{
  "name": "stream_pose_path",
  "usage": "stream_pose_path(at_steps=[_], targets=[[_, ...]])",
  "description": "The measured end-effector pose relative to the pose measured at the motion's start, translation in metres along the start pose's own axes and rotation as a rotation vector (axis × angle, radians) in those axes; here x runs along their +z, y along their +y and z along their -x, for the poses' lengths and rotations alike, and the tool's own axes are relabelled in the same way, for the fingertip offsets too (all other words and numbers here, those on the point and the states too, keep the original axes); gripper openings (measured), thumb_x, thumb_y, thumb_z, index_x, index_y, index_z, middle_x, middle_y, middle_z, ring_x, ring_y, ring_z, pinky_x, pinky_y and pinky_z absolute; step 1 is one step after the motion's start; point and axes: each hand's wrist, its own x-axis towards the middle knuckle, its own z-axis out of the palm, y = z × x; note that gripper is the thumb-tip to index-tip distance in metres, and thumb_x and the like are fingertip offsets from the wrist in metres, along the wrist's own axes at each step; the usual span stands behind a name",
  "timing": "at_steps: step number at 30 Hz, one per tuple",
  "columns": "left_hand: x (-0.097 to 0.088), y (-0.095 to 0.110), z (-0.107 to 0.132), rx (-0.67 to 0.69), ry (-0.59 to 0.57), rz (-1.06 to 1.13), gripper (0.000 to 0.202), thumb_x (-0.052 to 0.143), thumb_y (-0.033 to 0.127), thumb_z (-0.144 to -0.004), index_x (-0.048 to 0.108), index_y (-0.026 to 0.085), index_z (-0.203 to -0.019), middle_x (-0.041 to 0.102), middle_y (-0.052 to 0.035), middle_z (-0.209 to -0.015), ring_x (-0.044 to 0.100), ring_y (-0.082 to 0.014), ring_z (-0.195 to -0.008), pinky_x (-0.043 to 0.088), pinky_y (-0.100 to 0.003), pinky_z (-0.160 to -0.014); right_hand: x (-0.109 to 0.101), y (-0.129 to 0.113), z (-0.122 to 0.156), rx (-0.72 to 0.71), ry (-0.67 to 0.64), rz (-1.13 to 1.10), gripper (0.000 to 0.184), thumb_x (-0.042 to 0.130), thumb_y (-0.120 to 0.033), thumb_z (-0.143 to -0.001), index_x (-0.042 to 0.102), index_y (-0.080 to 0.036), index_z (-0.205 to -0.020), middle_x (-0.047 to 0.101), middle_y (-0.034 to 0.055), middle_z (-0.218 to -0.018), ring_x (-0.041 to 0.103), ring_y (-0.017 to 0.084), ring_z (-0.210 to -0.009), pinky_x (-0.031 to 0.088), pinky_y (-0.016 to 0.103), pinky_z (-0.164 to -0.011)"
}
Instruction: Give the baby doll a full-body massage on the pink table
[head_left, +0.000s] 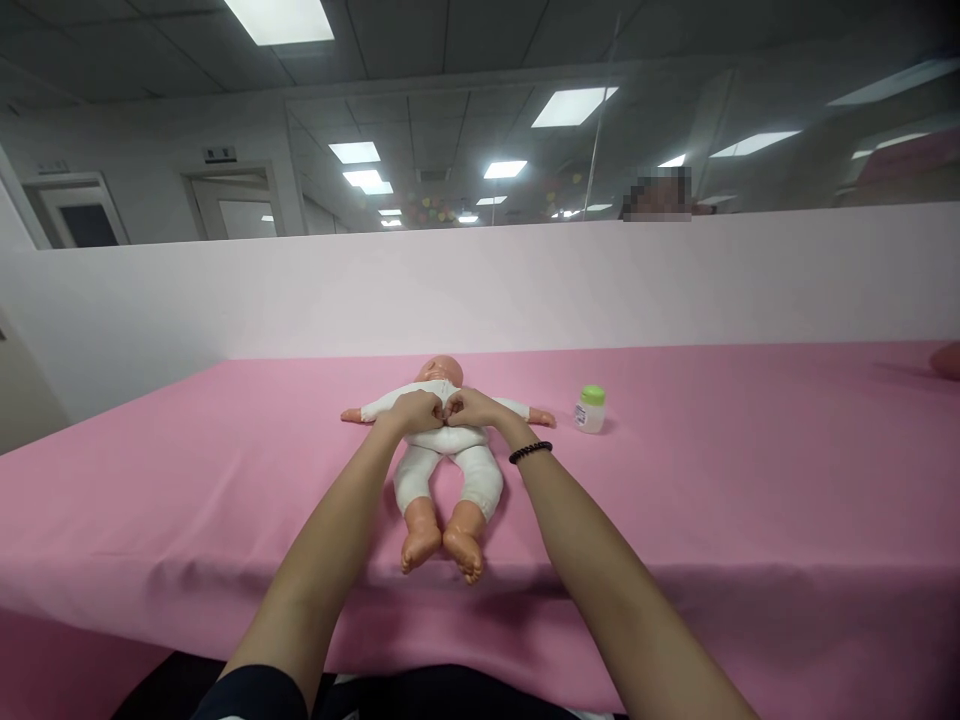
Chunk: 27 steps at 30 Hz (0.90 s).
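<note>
Doll (450, 470) lay flat near the front edge of the pink counter (712, 480), arms spread. Left hand (414, 410) and right hand (469, 406) met on its chest, fingers curled narrow, pinching its white clothing. It looked light, hard plastic under soft cloth; the torso seemed the surest hold. A small bottle (590, 410) stood near its arm.

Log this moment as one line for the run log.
left hand: fingers curled on doll chest | right hand: same, close beside left | doll: face-up on pink table | green-lidded jar: upright, right of doll, untouched

Both hands (444, 410) pinch the doll's (446, 470) white shirt.
</note>
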Motion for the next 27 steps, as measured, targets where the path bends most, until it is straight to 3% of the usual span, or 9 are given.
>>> stream_pose_path(at_steps=[3, 7, 12, 15, 18, 21, 24, 27], targets=[[0.003, -0.005, -0.002, 0.022, 0.003, -0.051, 0.029, 0.060, 0.048, -0.085, 0.074, 0.024, -0.093, 0.074, -0.0065, -0.092, 0.067, -0.0251, -0.092, 0.048, -0.037, -0.089, -0.001, 0.000, 0.002, -0.001, 0.077, -0.065, 0.016, 0.059, -0.020, -0.072, 0.070, -0.017, -0.083, 0.069, -0.0001, -0.085, 0.059, 0.014, -0.080, 0.044, 0.024, -0.070], [0.006, -0.004, -0.001, 0.051, 0.116, -0.080, 0.039, 0.050, 0.049, -0.092, 0.073, 0.020, -0.106, 0.074, -0.0104, -0.110, 0.067, -0.0288, -0.100, 0.048, -0.039, -0.088, 0.002, -0.003, 0.003, 0.031, 0.192, -0.071, 0.019, 0.063, -0.017, -0.073, 0.071, -0.016, -0.090, 0.072, 0.0029, -0.095, 0.063, 0.016, -0.088, 0.046, 0.023, -0.075], [0.006, 0.008, 0.000, -0.003, 0.037, -0.109, 0.028, 0.052, 0.037, -0.091, 0.075, 0.021, -0.092, 0.076, -0.0091, -0.096, 0.069, -0.0283, -0.092, 0.047, -0.039, -0.083, 0.013, -0.005, -0.006, 0.099, 0.197, 0.070, 0.006, 0.061, -0.012, -0.075, 0.066, -0.015, -0.077, 0.070, 0.0023, -0.082, 0.060, 0.014, -0.077, 0.042, 0.023, -0.069], [0.011, 0.001, -0.007, 0.011, 0.137, -0.079, 0.024, 0.054, 0.034, -0.090, 0.073, 0.019, -0.089, 0.076, -0.0099, -0.096, 0.069, -0.0268, -0.091, 0.048, -0.035, -0.079, 0.013, -0.001, -0.010, 0.139, 0.300, 0.030, 0.008, 0.060, -0.015, -0.079, 0.067, -0.016, -0.082, 0.072, 0.0040, -0.089, 0.063, 0.015, -0.082, 0.043, 0.023, -0.072], [0.021, -0.012, -0.017, -0.036, 0.235, -0.052, 0.028, 0.051, 0.034, -0.093, 0.072, 0.017, -0.100, 0.076, -0.0116, -0.101, 0.069, -0.0268, -0.097, 0.049, -0.033, -0.081, 0.014, 0.005, -0.012, 0.157, 0.411, 0.029, 0.019, 0.061, -0.014, -0.079, 0.068, -0.015, -0.097, 0.073, 0.0066, -0.102, 0.065, 0.017, -0.091, 0.045, 0.023, -0.077], [0.030, -0.018, -0.028, -0.087, 0.279, -0.074, 0.032, 0.052, 0.030, -0.093, 0.068, 0.016, -0.117, 0.075, -0.0140, -0.111, 0.069, -0.0281, -0.106, 0.049, -0.034, -0.086, 0.017, 0.008, -0.014, 0.111, 0.392, 0.114, 0.014, 0.060, -0.011, -0.079, 0.068, -0.015, -0.090, 0.074, 0.0069, -0.097, 0.065, 0.017, -0.088, 0.044, 0.023, -0.076], [0.035, -0.017, -0.036, -0.117, 0.230, -0.103, 0.029, 0.050, 0.025, -0.092, 0.070, 0.016, -0.111, 0.074, -0.0155, -0.110, 0.069, -0.0297, -0.104, 0.049, -0.036, -0.085, 0.020, 0.009, -0.016, 0.107, 0.390, 0.153, 0.010, 0.057, -0.012, -0.083, 0.066, -0.016, -0.080, 0.073, 0.0055, -0.088, 0.064, 0.017, -0.080, 0.042, 0.024, -0.070], [0.038, -0.015, -0.040, -0.136, 0.233, -0.104, 0.029, 0.048, 0.026, -0.094, 0.071, 0.016, -0.109, 0.074, -0.0158, -0.109, 0.069, -0.0302, -0.105, 0.050, -0.036, -0.086, 0.019, 0.013, -0.018, 0.107, 0.406, 0.132, 0.009, 0.057, -0.015, -0.084, 0.067, -0.016, -0.083, 0.074, 0.0052, -0.089, 0.064, 0.016, -0.080, 0.042, 0.023, -0.070]])
